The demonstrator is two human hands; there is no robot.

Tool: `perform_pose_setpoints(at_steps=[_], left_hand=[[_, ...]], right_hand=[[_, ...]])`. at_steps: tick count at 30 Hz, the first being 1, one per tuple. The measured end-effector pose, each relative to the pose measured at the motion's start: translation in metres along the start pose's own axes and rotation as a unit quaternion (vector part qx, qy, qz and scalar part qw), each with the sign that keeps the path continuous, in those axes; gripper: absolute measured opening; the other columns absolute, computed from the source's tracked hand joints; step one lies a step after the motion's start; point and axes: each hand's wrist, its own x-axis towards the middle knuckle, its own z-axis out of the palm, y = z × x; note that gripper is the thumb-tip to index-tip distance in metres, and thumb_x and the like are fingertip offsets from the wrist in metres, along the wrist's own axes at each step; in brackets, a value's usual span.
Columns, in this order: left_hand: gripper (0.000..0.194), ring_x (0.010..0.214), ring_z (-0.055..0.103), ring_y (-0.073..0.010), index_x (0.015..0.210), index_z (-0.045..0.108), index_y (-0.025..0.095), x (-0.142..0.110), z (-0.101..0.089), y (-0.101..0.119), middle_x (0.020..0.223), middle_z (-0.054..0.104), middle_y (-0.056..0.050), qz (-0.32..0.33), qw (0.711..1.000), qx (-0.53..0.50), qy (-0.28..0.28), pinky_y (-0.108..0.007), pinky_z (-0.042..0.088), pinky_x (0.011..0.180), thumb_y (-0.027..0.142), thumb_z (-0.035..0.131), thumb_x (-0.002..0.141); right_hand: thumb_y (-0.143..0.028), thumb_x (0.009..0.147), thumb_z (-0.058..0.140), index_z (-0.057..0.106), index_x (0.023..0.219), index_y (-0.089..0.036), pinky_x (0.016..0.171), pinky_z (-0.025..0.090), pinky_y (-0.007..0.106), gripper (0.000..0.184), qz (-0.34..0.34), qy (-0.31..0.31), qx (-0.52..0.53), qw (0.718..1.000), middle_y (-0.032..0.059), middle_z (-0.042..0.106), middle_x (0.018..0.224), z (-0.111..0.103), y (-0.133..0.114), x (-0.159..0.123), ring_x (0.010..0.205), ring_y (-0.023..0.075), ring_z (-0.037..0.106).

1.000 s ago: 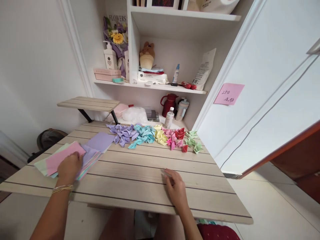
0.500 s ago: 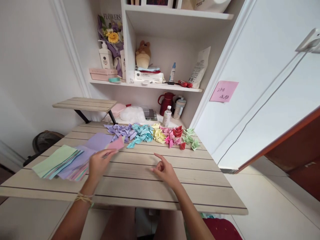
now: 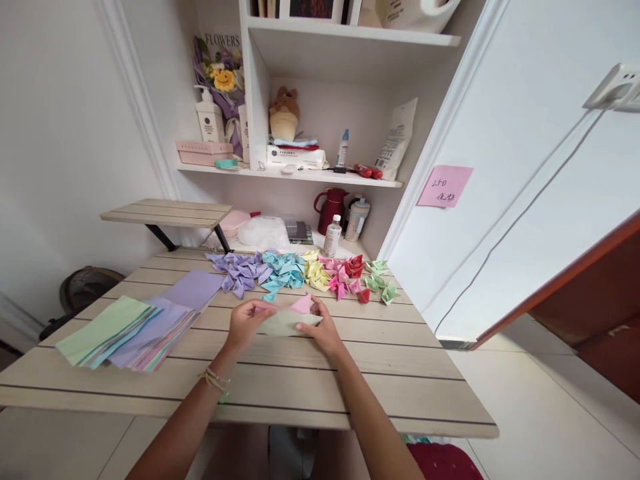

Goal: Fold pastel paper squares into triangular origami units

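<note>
Pink and pale green paper sheets (image 3: 287, 323) are held low over the middle of the table, the pink one behind the green. My left hand (image 3: 246, 325) pinches their left side. At their right edge my right hand (image 3: 324, 327) has its thumb in front and fingers behind. To the left lies a fanned stack of coloured paper (image 3: 150, 333), topped by green sheets (image 3: 107, 327), with a purple sheet (image 3: 195, 290) beside it. Along the back edge sit folded paper pieces in groups: purple (image 3: 240, 272), blue (image 3: 284, 270), yellow (image 3: 316, 273), pink and red (image 3: 345, 275), green (image 3: 383, 283).
A small raised wooden stand (image 3: 167, 212) is at the table's back left. Behind the folded pieces stand a clear bottle (image 3: 332, 237), a red jug (image 3: 330, 208) and a tumbler (image 3: 357, 220). White shelves (image 3: 320, 175) rise above them.
My left hand has carried the paper rightward from near the stack to the middle. My right hand, empty before, now grips its right edge. The camera view has shifted slightly.
</note>
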Motion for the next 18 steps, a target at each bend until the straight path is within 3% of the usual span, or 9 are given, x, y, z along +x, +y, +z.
perform_pose_setpoints(at_steps=[4,6,9,11,13,15,17,18], left_hand=[[0.018,0.078,0.064,-0.0249,0.054,0.068,0.019,0.013,-0.01,-0.005,0.065,0.07,-0.008,0.107,0.988,-0.023,-0.11,-0.041,0.049,0.079,0.033,0.078,0.053],[0.018,0.083,0.064,-0.0268,0.055,0.069,0.021,0.016,-0.018,-0.01,0.066,0.071,-0.008,0.096,0.978,-0.006,-0.184,-0.043,0.048,0.081,0.035,0.079,0.051],[0.021,0.088,0.064,-0.0281,0.065,0.073,0.02,0.013,-0.028,-0.019,0.074,0.072,-0.01,0.032,0.965,0.017,-0.259,-0.044,0.046,0.086,0.04,0.074,0.058],[0.023,0.087,0.064,-0.0268,0.071,0.073,0.02,0.009,-0.032,-0.024,0.081,0.072,-0.01,-0.015,0.968,0.029,-0.248,-0.042,0.046,0.086,0.041,0.069,0.065],[0.024,0.082,0.065,-0.0248,0.075,0.073,0.019,0.004,-0.031,-0.028,0.084,0.072,-0.009,-0.049,0.978,0.047,-0.196,-0.038,0.049,0.079,0.041,0.066,0.067],[0.025,0.075,0.064,-0.0227,0.075,0.072,0.017,0.003,-0.025,-0.03,0.081,0.072,-0.008,-0.058,0.986,0.061,-0.14,-0.034,0.05,0.071,0.04,0.066,0.068],[0.025,0.074,0.063,-0.0211,0.076,0.071,0.016,0.007,-0.017,-0.031,0.08,0.071,-0.008,-0.044,0.991,0.054,-0.113,-0.031,0.049,0.068,0.039,0.066,0.068],[0.025,0.075,0.062,-0.0206,0.076,0.071,0.016,0.01,-0.013,-0.031,0.081,0.07,-0.007,-0.027,0.993,0.045,-0.106,-0.029,0.048,0.068,0.039,0.066,0.067]], right_hand=[[-0.023,0.065,0.068,0.07,0.079,-0.021,0.073,0.042,0.032,0.014,-0.063,-0.004,-0.066,0.996,0.0041,0.047,0.084,-0.015,0.0,0.003,0.083,0.0202,0.048],[-0.014,0.067,0.061,0.071,0.077,-0.023,0.078,0.041,0.034,0.016,-0.08,-0.011,-0.118,0.99,0.0049,0.049,0.086,-0.023,-0.001,0.003,0.087,0.021,0.048],[-0.009,0.063,0.061,0.071,0.083,-0.027,0.089,0.036,0.038,0.029,-0.091,-0.089,-0.195,0.972,0.005,0.052,0.097,-0.033,-0.007,-0.001,0.097,0.0228,0.047],[-0.015,0.059,0.069,0.069,0.093,-0.029,0.092,0.033,0.04,0.038,-0.101,-0.151,-0.214,0.96,0.0045,0.054,0.103,-0.036,-0.012,-0.004,0.103,0.0244,0.045],[-0.026,0.054,0.077,0.065,0.102,-0.029,0.093,0.033,0.041,0.05,-0.113,-0.178,-0.21,0.955,0.005,0.054,0.107,-0.034,-0.016,-0.006,0.105,0.0256,0.044],[-0.037,0.055,0.077,0.067,0.097,-0.026,0.088,0.036,0.038,0.045,-0.114,-0.152,-0.192,0.963,0.0059,0.055,0.102,-0.028,-0.016,-0.006,0.1,0.0247,0.047],[-0.044,0.065,0.069,0.069,0.074,-0.019,0.075,0.041,0.032,0.026,-0.091,-0.089,-0.166,0.978,0.0045,0.057,0.083,-0.022,-0.013,-0.005,0.083,0.0205,0.052],[-0.046,0.07,0.064,0.065,0.062,-0.017,0.066,0.041,0.029,0.029,-0.067,-0.052,-0.15,0.985,0.0025,0.054,0.07,-0.021,-0.01,-0.005,0.071,0.0175,0.051]])
